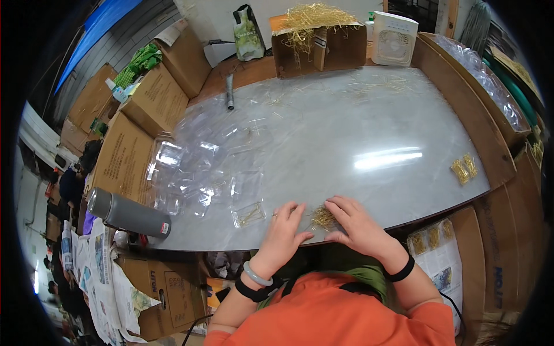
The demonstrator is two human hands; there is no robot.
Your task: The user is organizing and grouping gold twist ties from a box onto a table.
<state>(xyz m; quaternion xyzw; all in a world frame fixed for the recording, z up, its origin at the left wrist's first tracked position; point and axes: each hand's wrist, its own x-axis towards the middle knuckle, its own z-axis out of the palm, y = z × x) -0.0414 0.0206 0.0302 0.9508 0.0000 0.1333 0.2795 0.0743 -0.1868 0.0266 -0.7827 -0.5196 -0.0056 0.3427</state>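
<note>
A small heap of thin golden wire pieces (322, 217) lies on the grey table (369, 127) near its front edge. My left hand (287, 228) rests flat on the table just left of the heap, fingers spread and touching it. My right hand (353, 221) lies over the heap's right side with its fingers curved on the wires. Left of my left hand sits a small clear plastic case (249, 214) with a few golden pieces inside. Neither hand grips anything that I can see.
A pile of clear plastic cases (196, 173) covers the table's left part. A grey flask (129, 214) lies at the left corner. An open cardboard box of golden wire (319, 36) and a white fan (393, 38) stand at the back. Packed golden bundles (464, 168) lie far right.
</note>
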